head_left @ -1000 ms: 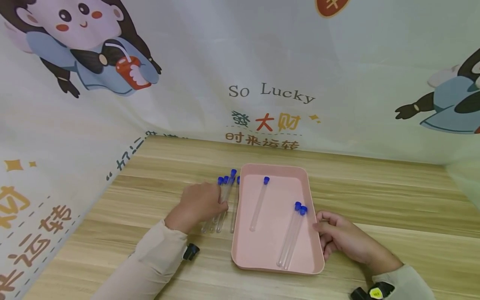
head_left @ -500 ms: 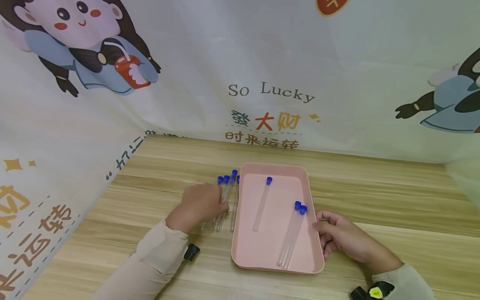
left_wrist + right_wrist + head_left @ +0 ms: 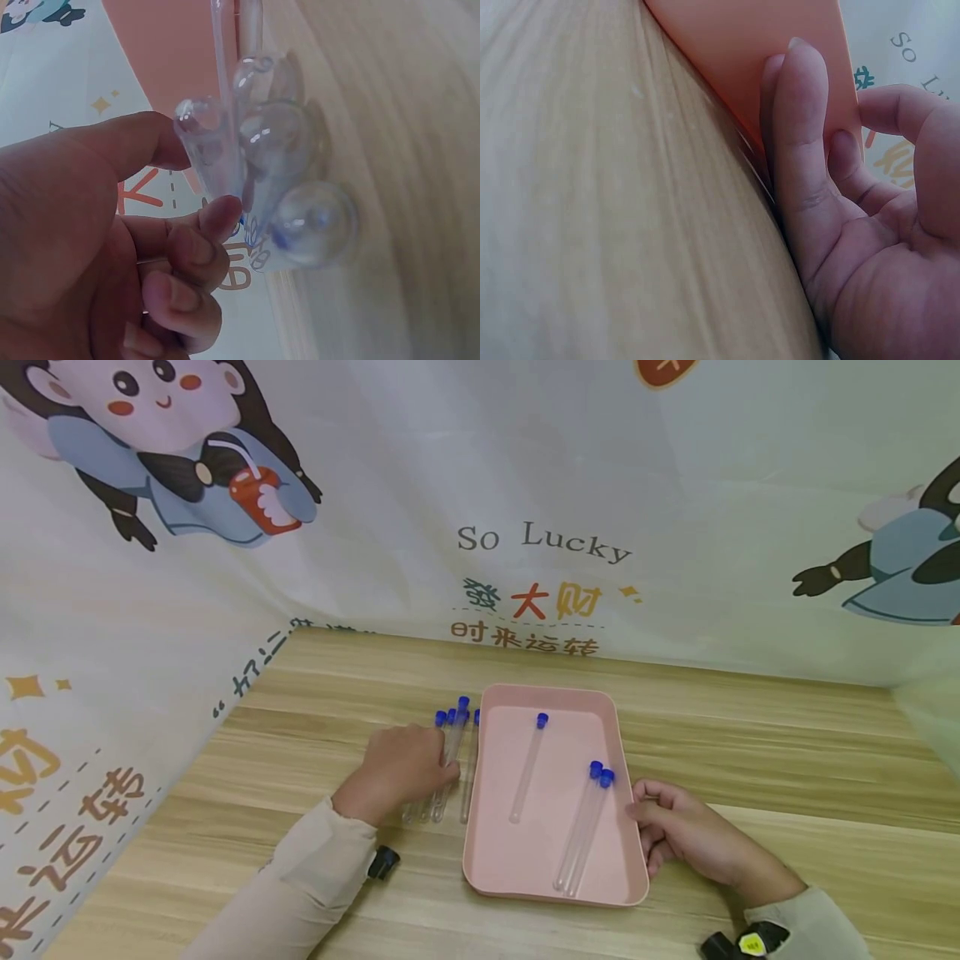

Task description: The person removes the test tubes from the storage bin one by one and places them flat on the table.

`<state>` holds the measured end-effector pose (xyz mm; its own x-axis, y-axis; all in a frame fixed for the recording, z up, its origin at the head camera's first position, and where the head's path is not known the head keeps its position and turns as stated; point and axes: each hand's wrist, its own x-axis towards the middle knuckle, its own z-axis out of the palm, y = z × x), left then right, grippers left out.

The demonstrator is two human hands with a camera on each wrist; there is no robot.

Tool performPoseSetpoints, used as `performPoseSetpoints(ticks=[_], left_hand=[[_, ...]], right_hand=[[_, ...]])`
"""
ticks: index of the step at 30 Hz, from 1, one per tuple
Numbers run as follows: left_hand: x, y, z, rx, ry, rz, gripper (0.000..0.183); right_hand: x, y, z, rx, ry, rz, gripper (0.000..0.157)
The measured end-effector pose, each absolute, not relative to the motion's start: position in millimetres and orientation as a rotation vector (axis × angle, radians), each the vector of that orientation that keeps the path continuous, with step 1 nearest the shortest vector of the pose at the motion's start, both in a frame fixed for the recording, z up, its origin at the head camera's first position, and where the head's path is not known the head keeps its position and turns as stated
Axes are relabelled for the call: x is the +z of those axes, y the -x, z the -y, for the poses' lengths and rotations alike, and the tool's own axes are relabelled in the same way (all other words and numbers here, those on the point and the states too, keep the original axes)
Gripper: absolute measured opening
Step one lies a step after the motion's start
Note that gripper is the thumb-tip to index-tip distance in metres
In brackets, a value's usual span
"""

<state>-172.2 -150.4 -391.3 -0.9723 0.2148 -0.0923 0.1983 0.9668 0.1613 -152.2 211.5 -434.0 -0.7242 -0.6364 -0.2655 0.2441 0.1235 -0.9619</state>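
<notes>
My left hand [image 3: 397, 774] pinches a clear blue-capped test tube [image 3: 456, 739] between thumb and index finger, left of the pink tray. Beneath and beside it lie several similar tubes, their rounded ends [image 3: 315, 225] close to the hand in the left wrist view. One more tube [image 3: 471, 777] lies along the tray's left wall. Inside the pink tray [image 3: 540, 868] are a single test tube [image 3: 529, 768] and a pair of tubes [image 3: 581, 835] side by side. My right hand [image 3: 686, 833] holds the tray's right edge, thumb at the rim and fingers against the outer wall [image 3: 742, 45].
The tray and tubes rest on a wood-grain table [image 3: 750, 735]. A printed cloth [image 3: 675, 585] with cartoon figures and lettering rises behind and to the left. Black wrist cameras sit at both cuffs, the left camera [image 3: 383, 863] near the loose tubes.
The single tube inside the tray has rolled slightly to the right. The tube in my left hand has tilted a little. My right hand stays at the tray's edge.
</notes>
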Motion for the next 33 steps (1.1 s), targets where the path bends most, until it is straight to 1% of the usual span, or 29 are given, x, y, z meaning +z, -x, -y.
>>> performPoseSetpoints(ticks=[19,33], left_hand=[[-391.3,173.4,150.7,0.220,-0.301,-3.022,0.047],[-389.7,173.1,150.8,0.205,-0.327,-3.024,0.046]], right_hand=[[-436.8,152.9,-212.5,-1.684,0.393,-1.743,0.007],[-438.7,153.3,-212.8,-1.682,0.377,-1.746,0.007]])
